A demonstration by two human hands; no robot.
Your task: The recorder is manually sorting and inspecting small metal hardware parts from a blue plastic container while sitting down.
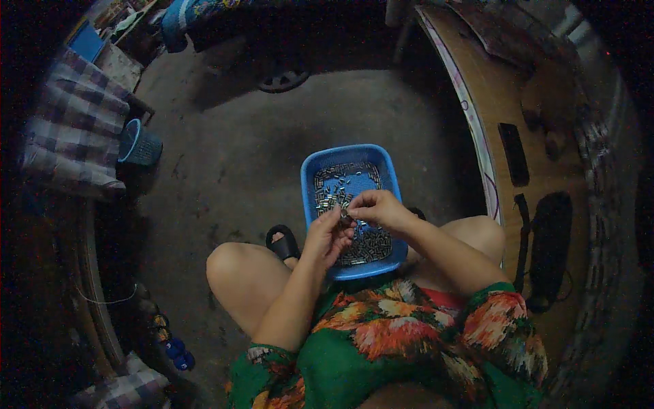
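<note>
A blue plastic basket (308,178) sits in front of me between my knees. Many small shiny metal cylinders (368,247) lie in it, heaped along its sides, with part of the blue bottom showing. Over the basket, my left hand (330,237) is palm up with its fingers curled around a small metal piece. My right hand (379,208) pinches at that same piece from the right, thumb and forefinger together. The fingertips of both hands meet there. The piece is too small and dim for me to name its exact kind.
To my right stands a wooden bench (494,88) carrying a dark remote-like object (514,154) and a black bag-like object (550,245). A blue-green wastebasket (142,146) is at the left beside checked cloth (75,126). Blue round objects (179,354) lie low at the left.
</note>
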